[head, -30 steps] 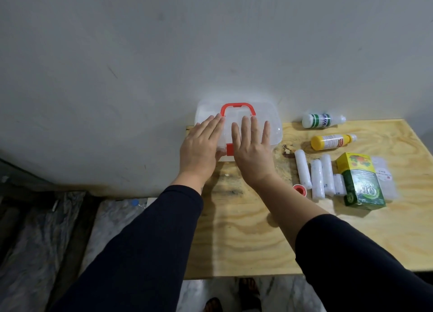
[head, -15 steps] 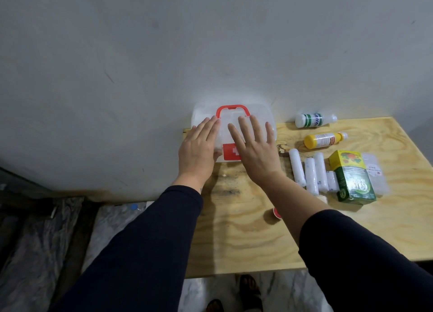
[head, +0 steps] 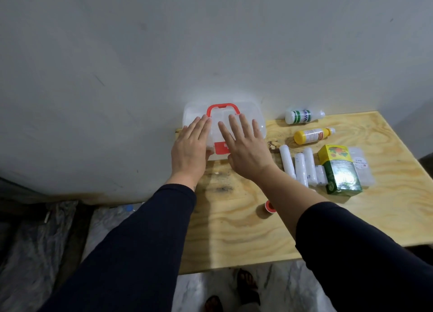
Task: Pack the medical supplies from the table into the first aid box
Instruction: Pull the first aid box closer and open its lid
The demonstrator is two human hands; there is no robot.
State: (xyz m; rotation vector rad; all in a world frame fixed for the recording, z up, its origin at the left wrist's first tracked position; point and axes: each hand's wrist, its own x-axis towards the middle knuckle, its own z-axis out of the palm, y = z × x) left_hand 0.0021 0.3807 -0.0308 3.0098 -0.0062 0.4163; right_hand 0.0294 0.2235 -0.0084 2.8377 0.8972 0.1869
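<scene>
A clear plastic first aid box (head: 256, 119) with a red handle and red latch stands closed against the wall at the table's back left. My left hand (head: 189, 150) lies flat on its left front, fingers together. My right hand (head: 246, 151) hovers flat over its right front, fingers spread, holding nothing. To the right lie a white bottle with green label (head: 303, 116), a yellow bottle (head: 312, 135), several white bandage rolls (head: 301, 168), a green and yellow carton (head: 339, 171) and a clear packet (head: 359, 167). A small red tape roll (head: 269, 206) peeks from under my right forearm.
The plywood table (head: 234, 229) butts against a grey wall. Its left edge runs just beside the box and its front edge is near me. Below are a marble floor and my sandalled feet (head: 248, 288). Plastic sheeting (head: 35, 241) lies on the floor at the left.
The view has shifted a little. My right hand has slid slightly right on the box, uncovering the red latch. The left hand has stayed in place.
</scene>
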